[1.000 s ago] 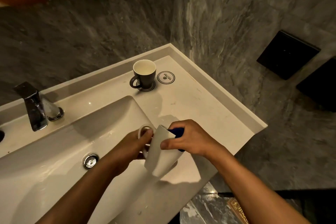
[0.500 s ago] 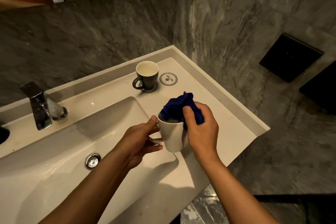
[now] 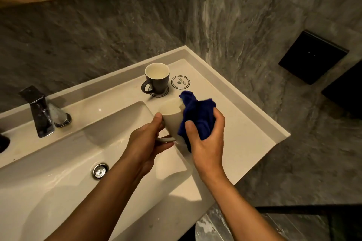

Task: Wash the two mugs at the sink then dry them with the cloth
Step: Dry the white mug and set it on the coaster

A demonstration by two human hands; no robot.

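Observation:
I hold a white mug (image 3: 172, 117) above the right rim of the sink basin (image 3: 64, 162). My left hand (image 3: 146, 144) grips it by the handle, with the mouth tipped away from me. My right hand (image 3: 205, 139) presses a bunched dark blue cloth (image 3: 197, 117) against the mug's right side. A dark grey mug (image 3: 156, 80) with a pale inside stands upright on a round coaster at the back of the counter.
A chrome tap (image 3: 42, 113) stands at the left behind the basin, and a drain plug (image 3: 100, 171) sits in its floor. A second printed coaster (image 3: 180, 82) lies beside the grey mug. Grey stone walls close in behind and to the right, where black wall boxes (image 3: 312, 56) hang.
The white mug went from upside down to mouth-up. The cloth was pushed into its mouth, and now it lies against the outside on the right. The grey mug has stayed put.

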